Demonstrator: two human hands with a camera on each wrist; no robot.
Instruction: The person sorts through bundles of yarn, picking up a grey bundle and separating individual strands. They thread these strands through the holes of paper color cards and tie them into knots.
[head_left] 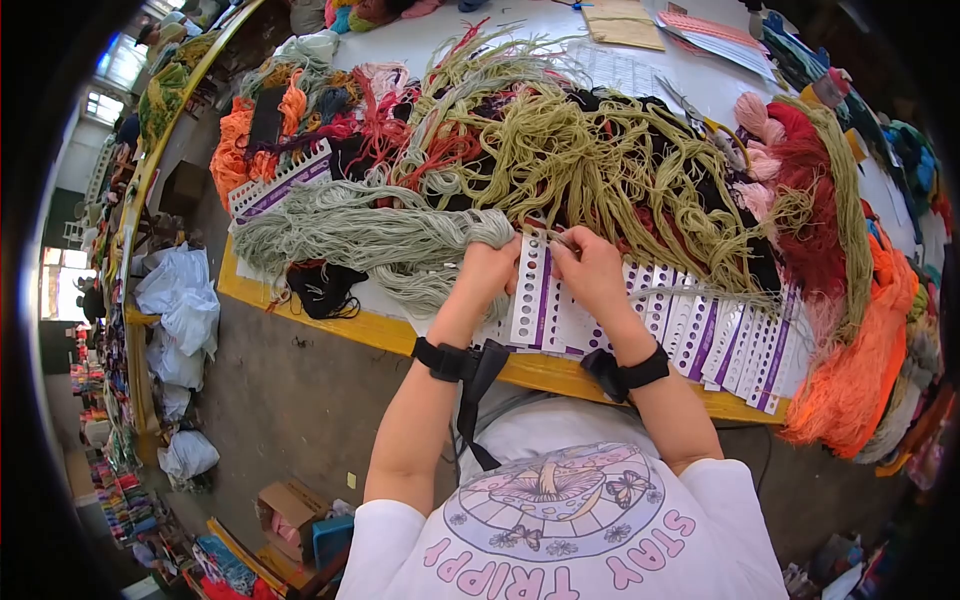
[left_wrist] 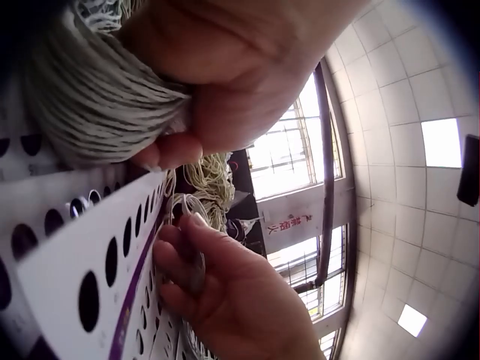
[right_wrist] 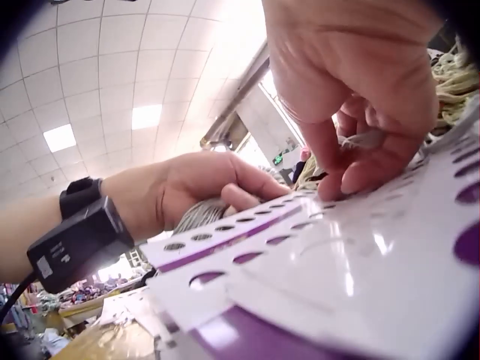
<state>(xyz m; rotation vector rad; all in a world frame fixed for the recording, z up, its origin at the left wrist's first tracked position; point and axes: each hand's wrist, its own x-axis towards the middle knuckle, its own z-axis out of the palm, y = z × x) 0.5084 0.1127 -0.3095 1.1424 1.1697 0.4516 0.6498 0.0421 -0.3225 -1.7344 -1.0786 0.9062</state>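
A white card with a purple stripe and a row of holes stands between the two hands at the table's front. The left hand grips the looped end of a grey-green thread bundle, its fingertips at the card's far end; the bundle's strands bulge beside the palm in the left wrist view. To the right of the card, the right hand has its thumb and fingers curled together, pinching pale thread close above the cards in the right wrist view. Part of that thread is hidden by the fingers.
More punched cards fan out along the front right edge. Olive thread is heaped behind the hands. Scissors lie at the back right, near red thread and orange thread. Orange skeins lie left.
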